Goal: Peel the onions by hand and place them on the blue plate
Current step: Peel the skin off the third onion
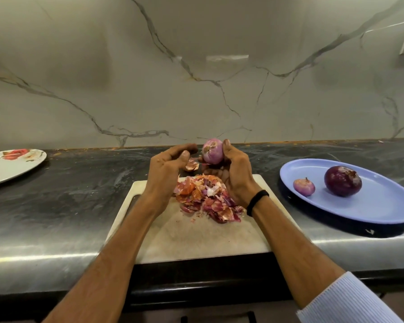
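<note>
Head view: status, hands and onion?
Right hand grips onion. Left hand curled by skin scrap, grip unclear. Small onion and large onion on blue plate; nothing blocks the way.

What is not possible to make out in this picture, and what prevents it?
- Head view: lower part of the held onion, covered by the right hand.
- Head view: whether the left hand pinches the peel scrap; its thumb blocks the contact.
- Head view: most of the flowered plate, cut by the left edge.

Right hand (233,173) gripping onion (212,152), left hand (166,169) curled beside it, peels (208,199) on board (196,236)
</note>
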{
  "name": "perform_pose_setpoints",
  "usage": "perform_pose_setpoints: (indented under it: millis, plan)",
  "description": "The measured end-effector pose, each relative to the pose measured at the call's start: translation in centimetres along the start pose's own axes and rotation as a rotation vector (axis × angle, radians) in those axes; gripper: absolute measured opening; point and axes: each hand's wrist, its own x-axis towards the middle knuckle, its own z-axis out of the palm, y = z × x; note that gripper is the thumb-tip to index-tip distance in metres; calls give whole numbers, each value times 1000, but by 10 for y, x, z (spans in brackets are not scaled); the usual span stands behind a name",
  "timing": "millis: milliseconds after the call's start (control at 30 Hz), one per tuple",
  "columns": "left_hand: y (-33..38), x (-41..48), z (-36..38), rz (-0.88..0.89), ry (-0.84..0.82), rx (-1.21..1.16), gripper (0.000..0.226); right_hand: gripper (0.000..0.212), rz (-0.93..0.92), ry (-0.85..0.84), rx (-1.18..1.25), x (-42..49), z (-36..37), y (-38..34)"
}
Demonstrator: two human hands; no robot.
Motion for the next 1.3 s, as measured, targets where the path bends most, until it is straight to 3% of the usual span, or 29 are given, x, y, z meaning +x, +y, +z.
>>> perform_pose_setpoints:
  millis: [367, 633, 767, 833, 1000, 1167, 1300]
  plan:
    - [-16, 6, -6, 225, 74, 452, 32, 57, 181, 41, 203, -1, -5, -9]
    - [-31, 5, -10, 292, 113, 755, 41, 61, 157, 129, 122, -12, -9, -19]
    - [-37, 6, -5, 311, 132, 827, 41, 41, 68, 220, 51, -21, -33, -23]
    - [-35, 8, -1, 341, 136, 848, 41, 35, -39, 269, -119, -27, -49, -29]
    - [-25, -3, 26, 371, 202, 834, 39, 54, -264, 527, -906, -55, -107, -61]
    - [-32, -3, 42, 378, 191, 870, 40, 56, -132, 747, -1347, -67, -159, -76]
    - [-24, -14, 53, 352, 201, 870, 41, 53, 7, 804, -1330, -78, -172, -68]
